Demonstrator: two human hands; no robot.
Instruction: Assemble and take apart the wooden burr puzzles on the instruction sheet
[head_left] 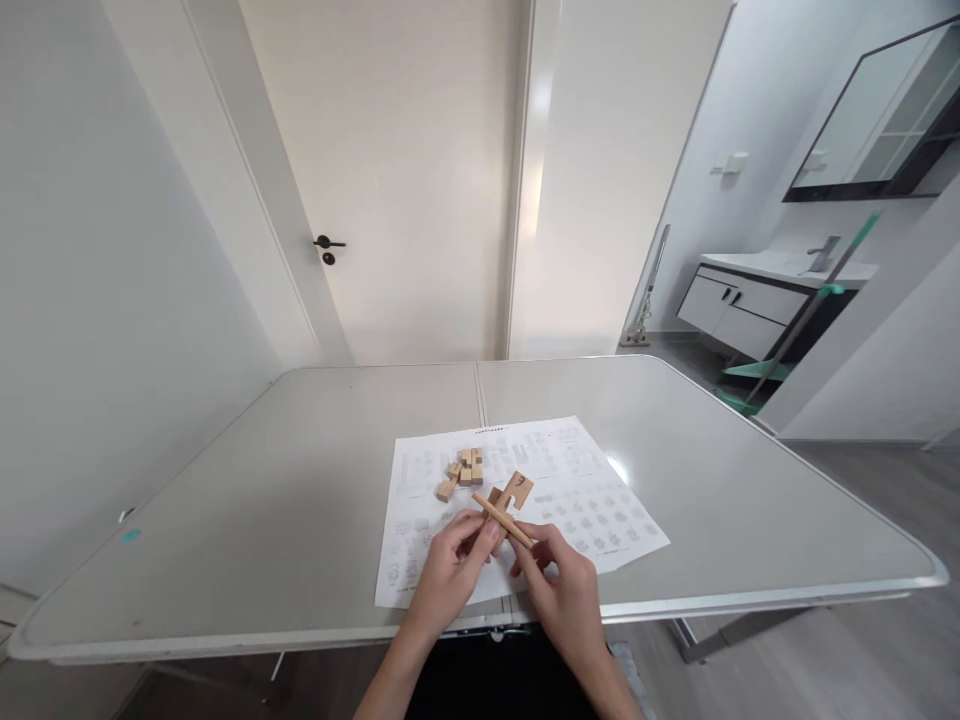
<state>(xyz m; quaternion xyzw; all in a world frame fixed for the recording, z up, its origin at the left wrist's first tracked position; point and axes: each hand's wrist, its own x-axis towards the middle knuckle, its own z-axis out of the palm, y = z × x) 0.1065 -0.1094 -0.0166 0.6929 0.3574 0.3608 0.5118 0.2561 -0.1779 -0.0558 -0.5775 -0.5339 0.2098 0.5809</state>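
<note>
My left hand is closed, its thumb and fingers pinching wooden puzzle pieces just above the paper sheet. My right hand pinches the lower right end of the same crossed pieces. A slim wooden bar lies slantwise across the front. Behind it a flat notched wooden piece with a dark curved mark sticks up to the right. How the pieces join is partly hidden by my fingers. Several small wooden blocks rest in a loose cluster on the printed paper sheet, beyond my left hand.
The paper, printed with faint diagrams, lies on a grey folding table with a centre seam and pale metal edge. A white door stands behind the table. At the right are a washbasin cabinet and a green-and-grey broom.
</note>
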